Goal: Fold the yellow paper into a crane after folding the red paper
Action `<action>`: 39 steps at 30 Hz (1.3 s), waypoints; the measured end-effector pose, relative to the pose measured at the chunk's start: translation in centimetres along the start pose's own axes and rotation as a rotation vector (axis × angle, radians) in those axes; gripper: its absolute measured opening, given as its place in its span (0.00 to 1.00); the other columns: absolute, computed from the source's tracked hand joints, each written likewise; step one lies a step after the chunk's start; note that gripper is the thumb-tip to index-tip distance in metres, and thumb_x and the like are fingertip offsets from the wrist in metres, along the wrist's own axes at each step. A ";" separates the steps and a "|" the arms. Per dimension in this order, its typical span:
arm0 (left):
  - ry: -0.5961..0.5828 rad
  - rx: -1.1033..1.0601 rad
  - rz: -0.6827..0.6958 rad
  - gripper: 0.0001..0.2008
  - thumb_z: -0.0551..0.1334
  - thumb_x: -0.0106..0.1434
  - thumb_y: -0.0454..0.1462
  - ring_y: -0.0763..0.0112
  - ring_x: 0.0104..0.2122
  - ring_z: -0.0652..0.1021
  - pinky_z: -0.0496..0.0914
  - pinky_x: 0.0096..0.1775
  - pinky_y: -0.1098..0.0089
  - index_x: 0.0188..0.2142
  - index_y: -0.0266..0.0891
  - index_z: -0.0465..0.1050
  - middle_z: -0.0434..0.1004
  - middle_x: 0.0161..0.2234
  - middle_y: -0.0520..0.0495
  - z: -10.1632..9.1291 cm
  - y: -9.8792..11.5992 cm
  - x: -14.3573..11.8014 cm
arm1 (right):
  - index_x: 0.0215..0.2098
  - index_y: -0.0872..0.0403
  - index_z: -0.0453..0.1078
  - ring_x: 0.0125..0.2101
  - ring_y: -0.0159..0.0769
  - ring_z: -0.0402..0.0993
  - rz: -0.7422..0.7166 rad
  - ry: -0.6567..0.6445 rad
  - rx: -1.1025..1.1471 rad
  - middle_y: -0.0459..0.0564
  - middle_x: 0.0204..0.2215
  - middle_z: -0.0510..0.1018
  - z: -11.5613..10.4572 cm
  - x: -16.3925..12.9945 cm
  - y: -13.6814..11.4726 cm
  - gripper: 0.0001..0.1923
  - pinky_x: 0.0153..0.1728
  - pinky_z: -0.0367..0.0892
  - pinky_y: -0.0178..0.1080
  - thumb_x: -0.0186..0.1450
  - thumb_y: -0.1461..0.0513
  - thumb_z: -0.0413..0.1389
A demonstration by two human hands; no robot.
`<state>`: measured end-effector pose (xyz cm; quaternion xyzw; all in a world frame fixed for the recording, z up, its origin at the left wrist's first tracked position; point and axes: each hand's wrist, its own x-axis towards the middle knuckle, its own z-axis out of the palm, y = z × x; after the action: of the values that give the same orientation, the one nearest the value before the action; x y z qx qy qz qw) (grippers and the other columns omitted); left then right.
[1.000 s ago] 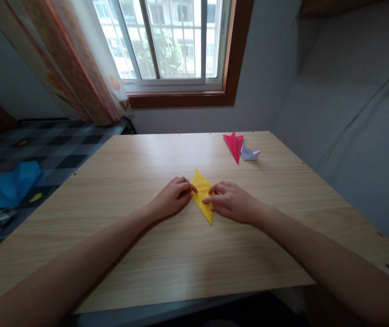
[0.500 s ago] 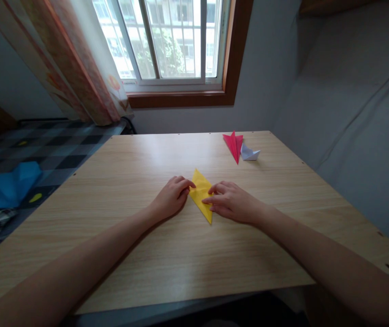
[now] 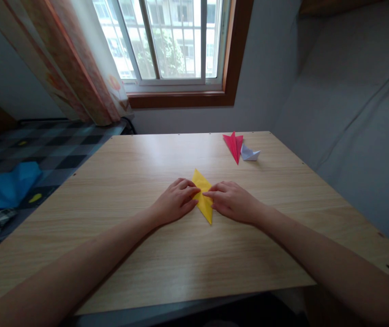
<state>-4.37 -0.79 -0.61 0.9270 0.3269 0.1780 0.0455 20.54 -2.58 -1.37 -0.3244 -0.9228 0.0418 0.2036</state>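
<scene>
A yellow folded paper (image 3: 206, 210) lies on the wooden table, shaped like a slanted diamond with pointed upper and lower ends. From the left, my left hand (image 3: 177, 200) has its fingers closed on the paper, fingertips near the middle crease and thumb at the lower left edge. My right hand (image 3: 233, 200) grips the right side, its index fingertip close to the left fingertips. Both hands cover the paper's side corners, so those folds are hidden.
Toward the back right of the table (image 3: 140, 159) lie a red paper plane (image 3: 234, 144) and a white paper boat (image 3: 250, 154). A blue folded paper (image 3: 8, 184) rests on the checked bed at left. Beyond the table's far edge is a window (image 3: 170, 41).
My left hand has moved right, its fingers now over the paper near the middle. My right fingers have shifted slightly and drawn closer together. The paper stays in place.
</scene>
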 end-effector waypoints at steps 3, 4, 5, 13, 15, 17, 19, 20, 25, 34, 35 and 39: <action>-0.003 -0.021 -0.011 0.14 0.57 0.69 0.39 0.58 0.49 0.71 0.67 0.55 0.55 0.50 0.38 0.74 0.74 0.47 0.40 0.0 0.1 0.1 | 0.56 0.54 0.71 0.48 0.46 0.71 0.067 0.033 -0.034 0.56 0.49 0.77 -0.1 0.1 -0.2 0.20 0.50 0.65 0.49 0.65 0.61 0.59; -0.001 -0.025 -0.013 0.14 0.57 0.69 0.39 0.58 0.49 0.72 0.67 0.55 0.55 0.50 0.38 0.74 0.74 0.47 0.40 0.0 0.1 0.1 | 0.55 0.54 0.71 0.48 0.47 0.71 0.084 0.041 -0.045 0.57 0.49 0.76 -0.2 0.1 -0.2 0.21 0.50 0.65 0.49 0.65 0.60 0.60; 0.001 -0.027 -0.013 0.14 0.57 0.69 0.39 0.58 0.49 0.72 0.67 0.55 0.55 0.50 0.38 0.74 0.74 0.47 0.40 0.0 0.1 0.1 | 0.55 0.53 0.72 0.48 0.47 0.70 0.097 0.048 -0.052 0.57 0.49 0.76 -0.3 0.1 -0.2 0.20 0.50 0.65 0.50 0.64 0.59 0.61; 0.041 -0.004 0.012 0.14 0.58 0.68 0.38 0.58 0.50 0.71 0.67 0.54 0.55 0.51 0.40 0.73 0.74 0.47 0.41 0.1 0.1 -0.2 | 0.47 0.51 0.76 0.47 0.45 0.70 0.064 0.020 -0.010 0.55 0.46 0.77 -0.2 -0.1 0.1 0.12 0.51 0.63 0.49 0.66 0.60 0.59; 0.031 0.024 0.070 0.12 0.57 0.69 0.38 0.59 0.49 0.72 0.68 0.53 0.57 0.50 0.43 0.75 0.75 0.46 0.43 0.0 0.2 -0.3 | 0.48 0.51 0.76 0.48 0.45 0.70 0.068 0.021 -0.001 0.54 0.45 0.78 -0.2 -0.1 0.1 0.12 0.51 0.62 0.49 0.67 0.60 0.58; -0.003 0.058 0.137 0.13 0.55 0.71 0.37 0.61 0.47 0.73 0.69 0.51 0.59 0.49 0.45 0.76 0.75 0.46 0.43 0.0 0.5 -0.4 | 0.46 0.51 0.77 0.46 0.44 0.71 0.075 0.022 0.007 0.54 0.44 0.78 -0.3 -0.1 0.1 0.10 0.50 0.62 0.47 0.67 0.60 0.58; -0.038 0.088 0.191 0.14 0.54 0.72 0.37 0.62 0.46 0.74 0.69 0.50 0.60 0.50 0.45 0.76 0.76 0.46 0.43 0.0 0.7 -0.4 | 0.43 0.51 0.78 0.44 0.43 0.71 0.089 0.029 0.010 0.53 0.42 0.79 -0.3 0.0 0.1 0.09 0.48 0.63 0.46 0.67 0.60 0.57; -0.047 0.099 0.210 0.15 0.53 0.73 0.37 0.62 0.46 0.74 0.70 0.50 0.60 0.51 0.44 0.76 0.76 0.46 0.43 -0.1 0.8 -0.4 | 0.42 0.51 0.78 0.43 0.42 0.72 0.102 0.039 0.007 0.52 0.40 0.79 -0.3 0.0 0.1 0.08 0.47 0.63 0.46 0.67 0.61 0.57; -0.086 0.073 0.273 0.15 0.53 0.73 0.37 0.61 0.48 0.74 0.69 0.53 0.58 0.54 0.44 0.74 0.77 0.48 0.42 -0.3 1.0 -0.4 | 0.46 0.54 0.76 0.45 0.43 0.70 0.250 0.129 -0.018 0.54 0.41 0.79 -0.1 0.1 0.6 0.11 0.50 0.63 0.47 0.67 0.63 0.56; -0.121 0.030 0.327 0.16 0.53 0.72 0.36 0.60 0.52 0.73 0.69 0.55 0.59 0.56 0.44 0.73 0.77 0.51 0.43 -0.7 1.4 -0.4 | 0.50 0.53 0.73 0.53 0.48 0.65 0.299 0.117 -0.029 0.58 0.53 0.73 1.1 -0.3 1.1 0.16 0.55 0.61 0.52 0.66 0.57 0.58; -0.128 0.038 0.333 0.17 0.53 0.72 0.36 0.59 0.52 0.73 0.69 0.55 0.59 0.56 0.44 0.72 0.76 0.51 0.43 -0.7 1.4 -0.4 | 0.50 0.54 0.73 0.54 0.48 0.64 0.298 0.118 -0.019 0.59 0.53 0.73 1.1 -0.3 1.1 0.16 0.55 0.61 0.52 0.66 0.58 0.58; -0.140 0.049 0.346 0.17 0.52 0.72 0.36 0.59 0.53 0.72 0.69 0.56 0.59 0.57 0.44 0.71 0.76 0.52 0.43 -0.6 1.3 -0.4 | 0.49 0.55 0.74 0.55 0.48 0.65 0.303 0.131 0.037 0.59 0.53 0.73 1.0 -0.2 1.1 0.16 0.57 0.62 0.52 0.65 0.59 0.59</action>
<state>-4.15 -2.07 0.11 0.9803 0.1630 0.1104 0.0142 20.90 -1.75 -2.62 -0.4582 -0.8471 0.0677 0.2606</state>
